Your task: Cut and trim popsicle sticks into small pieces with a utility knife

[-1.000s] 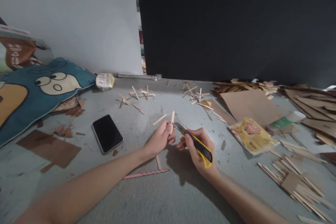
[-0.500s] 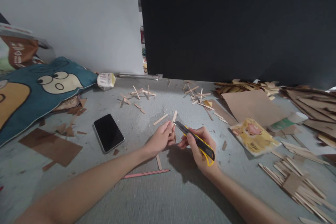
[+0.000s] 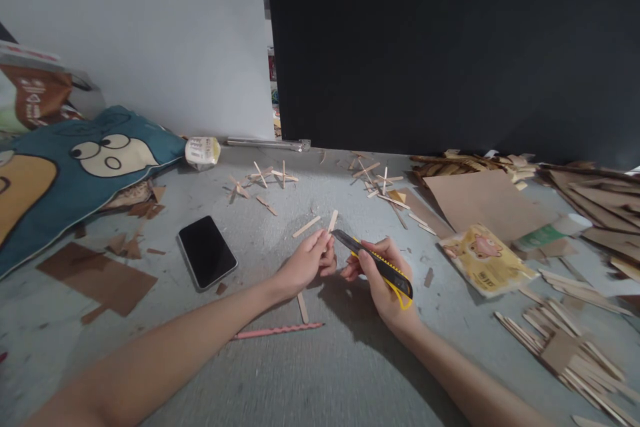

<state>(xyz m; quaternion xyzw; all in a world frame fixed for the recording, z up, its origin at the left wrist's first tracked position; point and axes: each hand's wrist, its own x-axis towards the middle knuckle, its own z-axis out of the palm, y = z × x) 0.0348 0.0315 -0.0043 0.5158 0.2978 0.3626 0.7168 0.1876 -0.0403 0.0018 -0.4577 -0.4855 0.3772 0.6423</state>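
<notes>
My left hand [image 3: 303, 261] pinches a short wooden craft stick [image 3: 332, 221] that points up and away from me. My right hand [image 3: 383, 277] is wrapped round a black and yellow utility knife [image 3: 374, 262], whose tip sits against the stick just above my left fingertips. Both hands hover low over the grey floor [image 3: 310, 373]. Another loose stick [image 3: 306, 227] lies just beyond my left hand, and one more [image 3: 303, 307] lies under my left wrist.
A black phone [image 3: 207, 252] lies left of my hands, and a pink twisted straw [image 3: 278, 331] near my forearm. Cardboard scraps [image 3: 97, 278], a blue cartoon cushion [image 3: 75, 170], a yellow packet [image 3: 486, 260], brown cardboard sheets [image 3: 483, 197] and piles of sticks [image 3: 565, 347] surround me.
The stick in my left hand has tilted slightly to the right. The knife hand has shifted a little right and down. The view has drifted slightly.
</notes>
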